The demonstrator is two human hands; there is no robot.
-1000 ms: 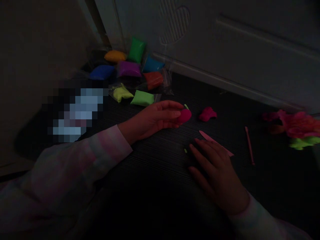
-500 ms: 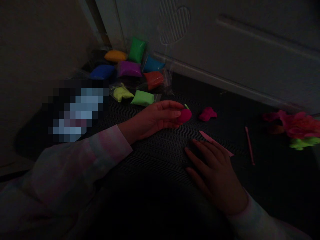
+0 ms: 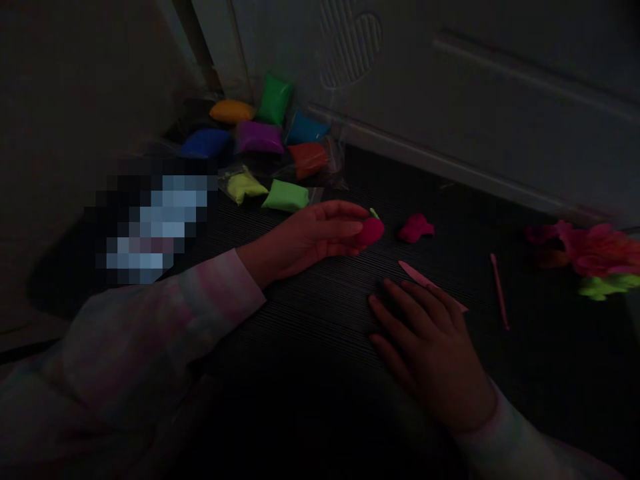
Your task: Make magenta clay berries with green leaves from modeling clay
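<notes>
Pink ball (image 3: 372, 231) sits pinched in the left hand (image 3: 313, 233), apparently so its green stem (image 3: 375, 214) is clear; apart, the right hand (image 3: 440, 357) spreads, partly hiding a pink knife (image 3: 415, 273).

Ball (image 3: 373, 231): hot pink, in the left hand (image 3: 315, 233); lime tip (image 3: 375, 214) at its edge
Lump (image 3: 416, 228): deep pink, just beyond that hand
Knife (image 3: 414, 272): light pink, partly hidden by the right hand (image 3: 433, 340)
Stick (image 3: 500, 291): pink, right of the right hand
Cluster (image 3: 597, 248): pink and yellow-green, farther right
Packs (image 3: 260, 138): orange, green, two blues, purple, red-orange, yellow, light green, beyond the left hand
Sleeves (image 3: 215, 297): pink, whitish, blue-grey bands
Table (image 3: 310, 313): black, finely lined
</notes>
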